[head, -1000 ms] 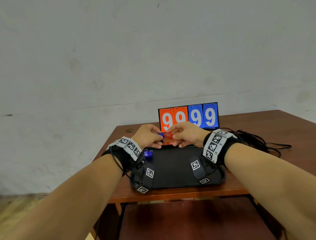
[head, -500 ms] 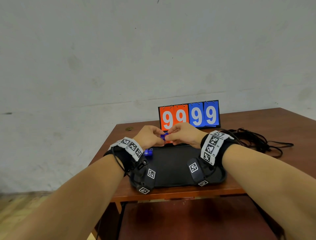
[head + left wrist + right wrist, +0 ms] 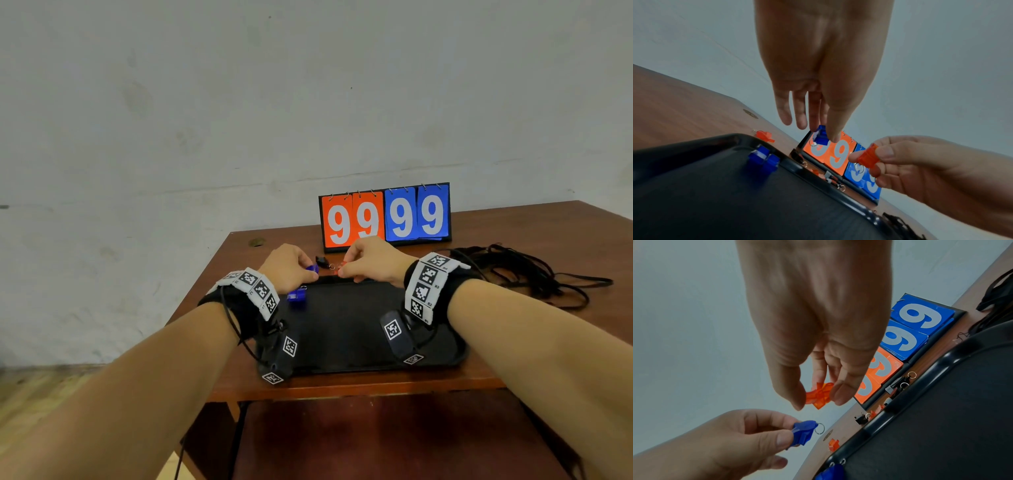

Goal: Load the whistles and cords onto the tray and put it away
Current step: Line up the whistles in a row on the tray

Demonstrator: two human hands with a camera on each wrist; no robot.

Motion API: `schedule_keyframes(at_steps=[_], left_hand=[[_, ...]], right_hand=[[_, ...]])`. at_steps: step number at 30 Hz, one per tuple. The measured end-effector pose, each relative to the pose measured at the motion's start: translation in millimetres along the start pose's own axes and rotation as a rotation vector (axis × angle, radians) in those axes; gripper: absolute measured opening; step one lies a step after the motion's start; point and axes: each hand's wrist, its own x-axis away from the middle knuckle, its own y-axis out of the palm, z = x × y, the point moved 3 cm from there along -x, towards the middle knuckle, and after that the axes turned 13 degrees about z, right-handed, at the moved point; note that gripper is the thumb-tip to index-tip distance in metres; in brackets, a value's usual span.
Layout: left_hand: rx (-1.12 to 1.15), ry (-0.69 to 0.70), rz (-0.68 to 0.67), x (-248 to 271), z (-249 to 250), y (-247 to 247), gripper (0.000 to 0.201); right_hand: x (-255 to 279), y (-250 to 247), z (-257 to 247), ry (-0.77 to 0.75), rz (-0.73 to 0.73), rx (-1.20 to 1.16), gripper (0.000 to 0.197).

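A black tray (image 3: pixel 342 329) lies on the wooden table in front of me, with one blue whistle (image 3: pixel 296 294) at its far left corner. Just beyond the tray's far edge, my left hand (image 3: pixel 314 272) pinches a second blue whistle (image 3: pixel 821 135) with a key ring. Beside it my right hand (image 3: pixel 342 270) pinches an orange whistle (image 3: pixel 819 395) between thumb and fingers. More whistles lie on the table past the tray: an orange one (image 3: pixel 764 136) and black ones (image 3: pixel 898 384). A pile of black cords (image 3: pixel 524 274) lies at the right.
A flip scoreboard (image 3: pixel 383 216) showing 99 99 stands behind the whistles, close to my hands. The table's left edge and front edge are near the tray. A grey wall rises behind the table.
My hands were together at the tray's far edge. They have drawn slightly apart, the left keeping the blue whistle and the right the orange one.
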Motion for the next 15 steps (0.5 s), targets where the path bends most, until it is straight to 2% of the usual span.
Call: schedule_keyframes(at_steps=[5, 15], left_hand=[[-0.118, 0.024, -0.038, -15, -17, 19, 0.03], [-0.255, 0.094, -0.171, -34, -25, 43, 0.029]], right_hand=[[-20, 19, 16, -0.022, -0.051, 0.136, 0.023], [-47, 48, 27, -0.126, -0.206, 0.385, 0.023]])
